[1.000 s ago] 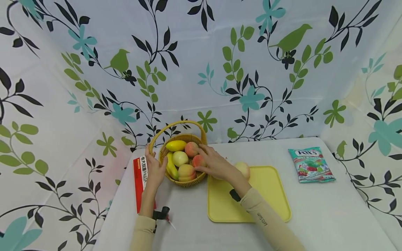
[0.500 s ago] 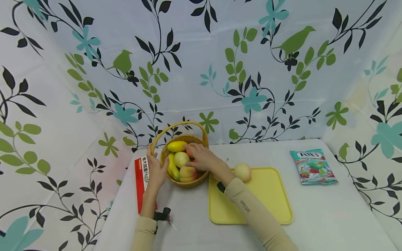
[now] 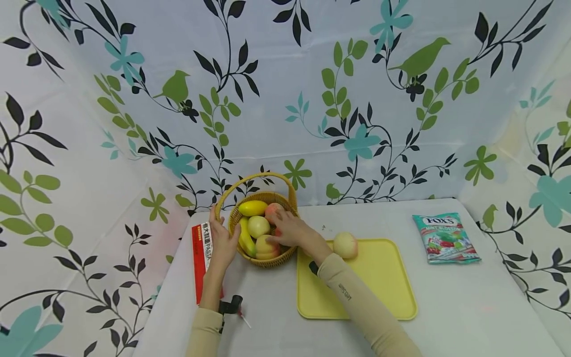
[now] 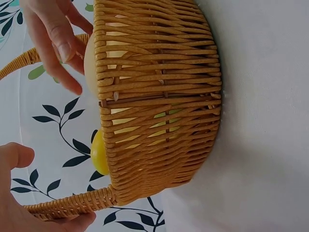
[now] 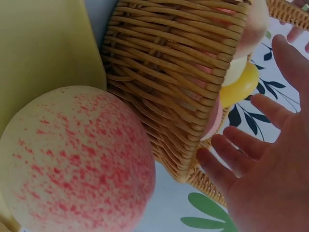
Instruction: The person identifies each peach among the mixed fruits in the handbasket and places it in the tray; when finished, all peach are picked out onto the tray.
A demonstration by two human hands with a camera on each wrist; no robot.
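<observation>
A wicker basket with a tall handle stands at the table's back left. It contains a banana, a yellow oval fruit, a pale green round fruit and several peaches. My left hand holds the handle's left side, fingers behind it and thumb apart, as the left wrist view also shows. My right hand hovers over the basket's right side, fingers spread near the peaches. In the right wrist view, its palm faces the basket, gripping nothing.
A yellow tray lies right of the basket, with a large pale peach at its upper left. A Fox's candy bag lies farther right. The red pasta box is beside my left forearm, and a thin white stick lies nearby.
My right hand has moved left and farther over the basket, then drawn back slightly, uncovering a peach. My left hand stays at the handle. The basket and fruit show no clear movement.
</observation>
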